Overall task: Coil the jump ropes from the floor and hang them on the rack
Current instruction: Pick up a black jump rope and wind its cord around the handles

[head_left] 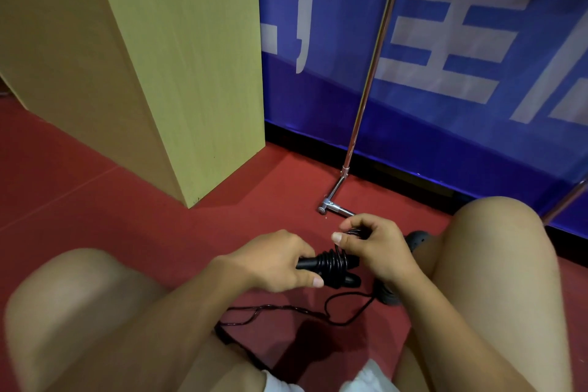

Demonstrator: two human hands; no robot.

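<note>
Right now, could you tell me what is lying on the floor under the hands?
A loose black cord trails across the red floor below the wound handles. Its near end disappears behind the legs.

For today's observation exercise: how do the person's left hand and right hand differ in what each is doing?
The left hand grips the black jump rope handles around their end; the right hand pinches the thin black cord above them. The left sits lower, the right higher. Both work on the same rope.
</note>
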